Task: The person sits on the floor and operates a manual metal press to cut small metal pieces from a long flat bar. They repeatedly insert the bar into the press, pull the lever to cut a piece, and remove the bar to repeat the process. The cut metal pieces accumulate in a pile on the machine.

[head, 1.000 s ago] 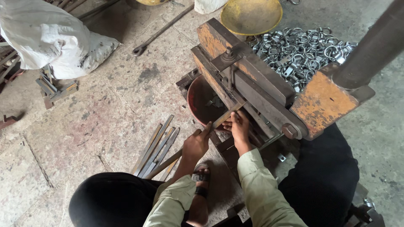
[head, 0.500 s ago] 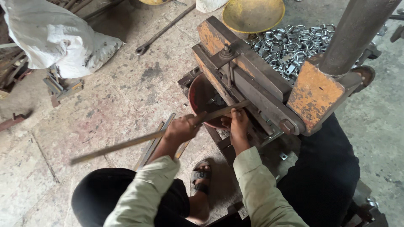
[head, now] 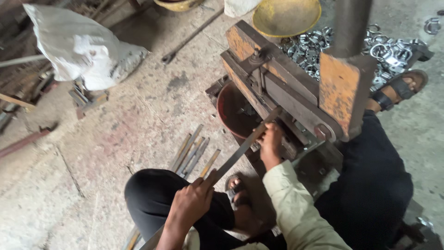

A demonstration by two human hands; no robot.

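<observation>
While left hand grips the flat steel strip near its rear, right hand pinches it at the press; looks stiff, weighty, best held two-handed.

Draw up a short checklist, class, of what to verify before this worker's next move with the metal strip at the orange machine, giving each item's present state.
1. Left hand grips the flat metal strip: ok.
2. Right hand steadies the strip beside the orange machine: ok.
3. Strip end seated in the machine: cannot tell.
4. Right fingers away from the moving parts: cannot tell.
5. Spare strips lie near on the floor: ok.
</observation>
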